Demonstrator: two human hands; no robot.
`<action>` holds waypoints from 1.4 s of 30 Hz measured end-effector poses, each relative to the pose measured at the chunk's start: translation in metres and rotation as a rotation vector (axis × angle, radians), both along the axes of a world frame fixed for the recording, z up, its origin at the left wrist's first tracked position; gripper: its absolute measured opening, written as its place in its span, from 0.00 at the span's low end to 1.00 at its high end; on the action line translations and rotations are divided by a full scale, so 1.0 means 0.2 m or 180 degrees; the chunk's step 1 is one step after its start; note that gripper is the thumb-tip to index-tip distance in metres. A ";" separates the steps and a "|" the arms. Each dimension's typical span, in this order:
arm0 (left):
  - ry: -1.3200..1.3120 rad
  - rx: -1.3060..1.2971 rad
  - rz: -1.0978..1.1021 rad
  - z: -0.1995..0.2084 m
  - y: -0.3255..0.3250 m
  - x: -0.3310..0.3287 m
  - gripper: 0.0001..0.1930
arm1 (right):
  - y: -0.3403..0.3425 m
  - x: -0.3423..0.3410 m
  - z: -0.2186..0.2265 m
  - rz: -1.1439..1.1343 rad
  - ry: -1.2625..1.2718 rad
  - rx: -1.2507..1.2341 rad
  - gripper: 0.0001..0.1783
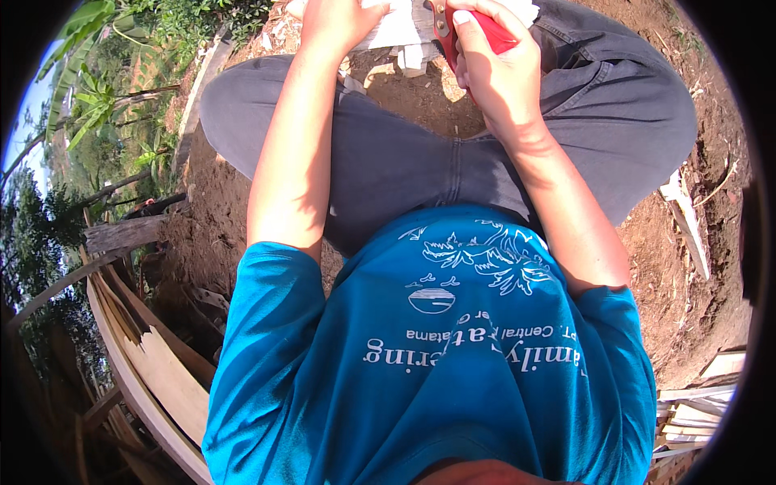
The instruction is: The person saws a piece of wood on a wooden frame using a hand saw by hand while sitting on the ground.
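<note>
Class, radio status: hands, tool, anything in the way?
Right hand gripping red tool. Left hand at pale wood, partly out of frame. No obstruction visible.

Bare brown earth (667, 323) carries everything here, sunlit and uneven, and from where I stand I see the person's legs in dark grey trousers (242, 105) folded low over it, knees spread wide. Small pale wood chips (279, 28) litter the soil beyond the left knee. Over on the right side lie a long, jagged splinter of pale wood (687, 222), a thin twig (723, 186) just beside it, and, well apart, a cluster of light wooden strips (695, 420).
</note>
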State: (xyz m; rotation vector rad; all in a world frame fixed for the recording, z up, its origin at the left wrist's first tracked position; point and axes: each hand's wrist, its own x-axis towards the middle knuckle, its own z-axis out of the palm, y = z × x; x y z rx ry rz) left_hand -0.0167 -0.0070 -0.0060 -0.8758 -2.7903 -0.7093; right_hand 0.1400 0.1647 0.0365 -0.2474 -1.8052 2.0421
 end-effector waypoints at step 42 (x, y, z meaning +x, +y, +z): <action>0.0550 0.0017 0.0032 0.02 0.02 0.05 0.10 | 0.20 -0.37 0.20 0.1258 -0.0706 -0.0879 0.11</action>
